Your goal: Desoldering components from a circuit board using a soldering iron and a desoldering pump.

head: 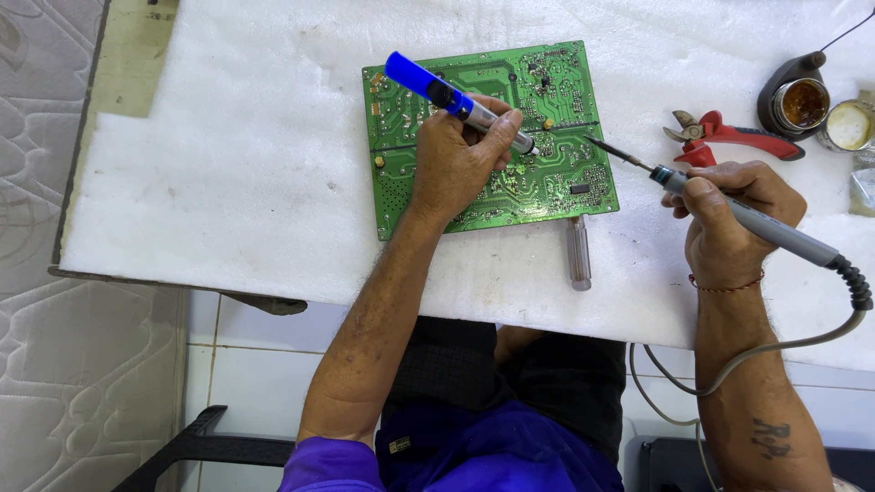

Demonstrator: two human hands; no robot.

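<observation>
Left hand gripping blue desoldering pump, nozzle down on green circuit board centred on tabletop; right hand clasping soldering iron pen-fashion, tip aimed toward board's right edge.

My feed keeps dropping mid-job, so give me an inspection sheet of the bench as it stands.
Surface: white foam sheet, lightly soiled.
Job's things: green circuit board flat on the foam; blue desoldering pump; soldering iron, tip over the board's right side.
Clutter: clear-handled screwdriver, red cutters, flux tin, white tin.
Hands: left hand grips the pump; right hand grips the iron.
Cables: grey iron cord loops off the table edge.
Surroundings: tiled floor, quilted padding.
</observation>
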